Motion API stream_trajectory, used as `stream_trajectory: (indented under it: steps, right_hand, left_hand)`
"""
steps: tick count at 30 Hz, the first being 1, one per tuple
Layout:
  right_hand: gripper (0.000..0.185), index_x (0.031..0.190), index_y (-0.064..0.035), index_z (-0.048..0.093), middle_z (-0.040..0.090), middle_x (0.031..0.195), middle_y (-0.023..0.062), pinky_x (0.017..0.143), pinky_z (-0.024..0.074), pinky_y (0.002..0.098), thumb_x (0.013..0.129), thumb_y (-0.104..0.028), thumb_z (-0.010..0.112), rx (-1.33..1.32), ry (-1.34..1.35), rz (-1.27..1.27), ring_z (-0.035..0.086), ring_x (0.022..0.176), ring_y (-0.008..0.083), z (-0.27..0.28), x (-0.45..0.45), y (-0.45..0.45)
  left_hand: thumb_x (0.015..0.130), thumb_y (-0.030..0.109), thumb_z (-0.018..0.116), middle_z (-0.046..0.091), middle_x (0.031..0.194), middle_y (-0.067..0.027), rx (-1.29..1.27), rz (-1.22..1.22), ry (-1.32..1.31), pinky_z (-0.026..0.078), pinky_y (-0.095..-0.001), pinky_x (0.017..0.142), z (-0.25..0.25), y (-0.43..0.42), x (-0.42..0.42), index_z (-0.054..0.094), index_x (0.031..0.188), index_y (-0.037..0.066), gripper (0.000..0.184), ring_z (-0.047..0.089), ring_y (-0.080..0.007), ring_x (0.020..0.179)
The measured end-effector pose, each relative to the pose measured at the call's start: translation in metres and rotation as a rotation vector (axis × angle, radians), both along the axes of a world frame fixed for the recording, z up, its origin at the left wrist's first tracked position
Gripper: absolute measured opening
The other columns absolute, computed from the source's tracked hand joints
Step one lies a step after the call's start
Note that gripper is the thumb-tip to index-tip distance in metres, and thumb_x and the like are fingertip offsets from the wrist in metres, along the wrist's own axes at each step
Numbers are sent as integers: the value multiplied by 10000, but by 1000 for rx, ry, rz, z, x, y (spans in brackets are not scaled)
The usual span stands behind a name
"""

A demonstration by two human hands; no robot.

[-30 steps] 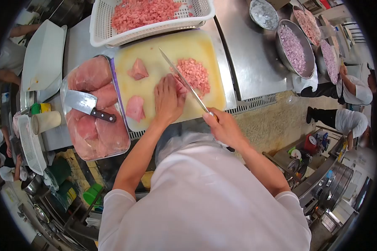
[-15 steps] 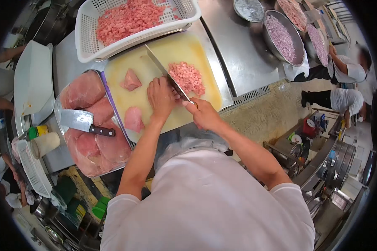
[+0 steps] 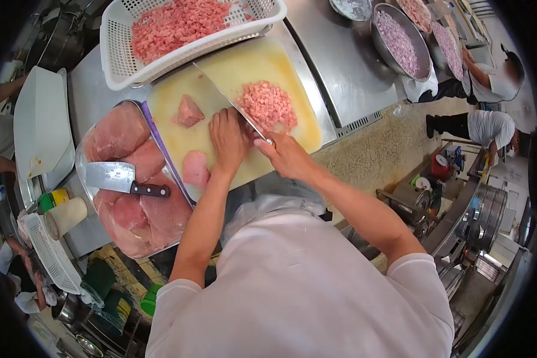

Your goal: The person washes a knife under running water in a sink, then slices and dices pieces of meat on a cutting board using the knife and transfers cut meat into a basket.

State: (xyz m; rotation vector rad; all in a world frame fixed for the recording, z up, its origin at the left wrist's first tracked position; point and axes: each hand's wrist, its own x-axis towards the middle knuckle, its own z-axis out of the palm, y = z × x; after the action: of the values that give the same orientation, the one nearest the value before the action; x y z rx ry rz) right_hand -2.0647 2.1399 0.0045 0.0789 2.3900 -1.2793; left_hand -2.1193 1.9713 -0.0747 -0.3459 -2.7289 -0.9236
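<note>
My right hand (image 3: 283, 156) grips the handle of a long kitchen knife (image 3: 235, 104), its blade slanting across the yellowed cutting board (image 3: 221, 59). Beside the blade, my left hand (image 3: 228, 137) is closed, its fingers bent over a piece of raw meat (image 3: 249, 128) that is mostly hidden. On the blade's other side lies a heap of diced meat (image 3: 267, 104). Two larger raw chunks rest left of my left hand, the upper chunk (image 3: 188, 111) and the lower chunk (image 3: 195, 168) near the board's edge.
A white perforated basket (image 3: 116, 59) of diced meat stands behind the board. Left is a tray of large raw cuts (image 3: 122, 131) with a cleaver (image 3: 122, 177) on top. Metal bowls of chopped pinkish-purple pieces (image 3: 398, 45) stand back right. Other people (image 3: 492, 128) are at the far right and left.
The knife blade has turned slightly and shows more edge-on. My hands stay at nearly the same spot on the board, and the whole view has shifted a little.
</note>
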Motion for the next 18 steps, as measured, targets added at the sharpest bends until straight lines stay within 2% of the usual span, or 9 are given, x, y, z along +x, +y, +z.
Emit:
stream_trajectory:
  steps: [1,3,4,7,10,13,16,18]
  right_hand:
    - [549,1195,54,658,569,626,83,514,498,363,1087,-468,527,-11,-42,-20,589,499,191,10,-2,-3]
    - [557,1184,47,667,625,670,113,566,530,395,1084,-483,529,-90,-362,-104,648,565,242,38,-7,4]
    - [542,1215,19,676,548,613,52,458,457,328,1083,-487,534,-173,-357,-138,551,456,142,43,-4,10]
    - [542,1261,14,671,556,614,55,458,440,319,1081,-478,535,-130,-288,-170,547,459,153,70,17,19]
    - [548,1306,22,663,587,652,80,508,462,344,1073,-462,554,-108,-243,-145,564,491,165,74,40,33]
    - [548,1318,36,658,624,711,113,614,502,379,1064,-442,571,32,-171,-103,612,590,200,82,59,36]
    - [547,1334,37,651,684,794,157,734,528,406,1059,-430,578,5,-330,-109,656,705,254,103,65,33]
    - [541,1325,41,653,706,824,183,755,533,422,1059,-424,577,48,-309,-50,685,760,304,93,68,36]
  left_hand:
    - [838,174,720,608,942,-130,19,-17,3,434,-493,854,0,-3,0,631,1005,43,230,572,-361,938]
    - [865,218,725,622,1051,-152,80,-53,-87,430,-502,907,2,-11,6,628,1129,25,341,569,-369,1019]
    - [879,241,728,629,1106,-163,109,-69,-127,429,-507,934,7,-14,7,627,1191,16,398,568,-373,1059]
    - [912,305,728,574,1323,-210,-42,-71,-53,395,-530,1032,28,-13,32,533,1399,-20,617,518,-402,1217]
    - [919,353,722,489,1454,-223,-189,-44,-46,353,-540,1096,26,1,48,422,1516,-43,776,449,-421,1323]
    - [917,352,718,530,1412,-232,-147,-2,-5,374,-513,1092,25,0,50,465,1475,-46,731,480,-417,1308]
    - [895,266,709,590,1294,-212,85,-34,-5,417,-493,1016,23,-15,37,564,1355,-12,556,534,-398,1209]
    - [873,212,700,607,1188,-180,42,-19,-61,429,-492,951,18,-19,23,606,1244,18,429,550,-381,1120]
